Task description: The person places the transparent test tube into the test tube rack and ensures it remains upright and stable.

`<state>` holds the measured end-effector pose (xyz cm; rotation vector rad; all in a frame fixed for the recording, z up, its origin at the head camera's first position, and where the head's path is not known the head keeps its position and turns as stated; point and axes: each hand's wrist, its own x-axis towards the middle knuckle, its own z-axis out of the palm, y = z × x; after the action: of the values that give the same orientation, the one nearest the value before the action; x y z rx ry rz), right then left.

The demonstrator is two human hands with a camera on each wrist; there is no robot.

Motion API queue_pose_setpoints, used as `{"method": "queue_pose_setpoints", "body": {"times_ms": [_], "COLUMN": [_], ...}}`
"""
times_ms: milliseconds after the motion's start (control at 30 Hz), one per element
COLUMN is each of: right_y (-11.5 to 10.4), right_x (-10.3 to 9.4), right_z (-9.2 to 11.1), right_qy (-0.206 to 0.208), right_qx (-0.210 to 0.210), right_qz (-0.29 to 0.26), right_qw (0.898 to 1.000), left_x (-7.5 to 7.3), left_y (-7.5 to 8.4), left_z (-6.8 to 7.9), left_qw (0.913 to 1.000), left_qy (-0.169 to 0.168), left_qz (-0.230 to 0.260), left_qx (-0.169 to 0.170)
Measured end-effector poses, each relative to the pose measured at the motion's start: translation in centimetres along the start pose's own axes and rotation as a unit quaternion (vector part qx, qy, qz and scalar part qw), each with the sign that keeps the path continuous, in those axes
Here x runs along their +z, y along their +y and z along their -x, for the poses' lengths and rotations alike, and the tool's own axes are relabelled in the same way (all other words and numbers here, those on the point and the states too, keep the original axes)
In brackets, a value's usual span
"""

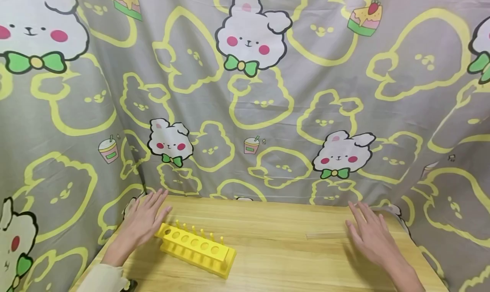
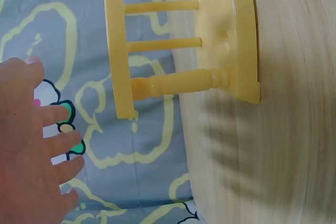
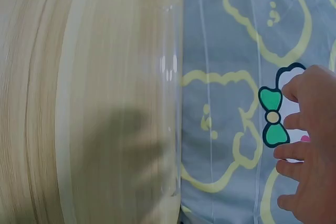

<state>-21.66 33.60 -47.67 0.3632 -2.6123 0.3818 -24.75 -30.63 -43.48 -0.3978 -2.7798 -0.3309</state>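
Both hands flat, fingers spread, grasping nothing. Left hand (image 1: 143,221) hovers just beside rack's (image 1: 197,248) far-left end; rack lies on table (image 1: 291,258). Right hand (image 1: 371,236) well right of rack.

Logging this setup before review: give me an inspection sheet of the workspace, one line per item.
Surface: pale wooden table, wood grain showing.
Job's things: yellow test tube rack lying at the table's left; clear glass tube lying flat ahead of the right hand.
Clutter: nothing seen.
Hands: left hand open, fingers straight, at the rack's far end, contact unclear; right hand open over the table, holding nothing.
Cables: nothing seen.
Surroundings: grey cartoon-rabbit curtain draped behind and at both sides.
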Motion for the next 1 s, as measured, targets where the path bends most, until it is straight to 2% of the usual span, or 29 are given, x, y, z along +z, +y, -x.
{"method": "queue_pose_setpoints", "body": {"times_ms": [100, 267, 400, 500, 733, 1000], "right_y": [-0.5, -1.6, -2.7, -3.6, -6.0, -8.1], "right_x": [0.1, 0.2, 0.0, -0.1, 0.6, 1.4], "right_z": [-0.2, -0.1, 0.2, 0.3, 0.1, 0.2], "right_qy": [0.023, 0.053, 0.047, 0.033, 0.016, 0.029], "right_qx": [-0.018, -0.044, -0.031, -0.017, 0.0, -0.001], "right_qz": [-0.015, -0.034, -0.054, -0.08, -0.127, -0.154], "right_qw": [0.999, 0.997, 0.997, 0.996, 0.992, 0.988], "left_x": [0.2, 0.6, 0.9, 1.1, 1.4, 1.3], "left_y": [0.0, 0.3, 0.5, 0.4, 0.2, 0.3], "left_z": [0.3, 0.9, 1.5, 1.8, 2.3, 2.7], "left_qw": [1.0, 0.9993, 0.9979, 0.9959, 0.9868, 0.9842], "left_qy": [-0.005, -0.008, -0.002, 0.017, 0.049, 0.041], "left_qz": [0.003, 0.035, 0.063, 0.082, 0.141, 0.166], "left_qx": [-0.002, 0.005, 0.014, 0.033, 0.063, 0.044]}}
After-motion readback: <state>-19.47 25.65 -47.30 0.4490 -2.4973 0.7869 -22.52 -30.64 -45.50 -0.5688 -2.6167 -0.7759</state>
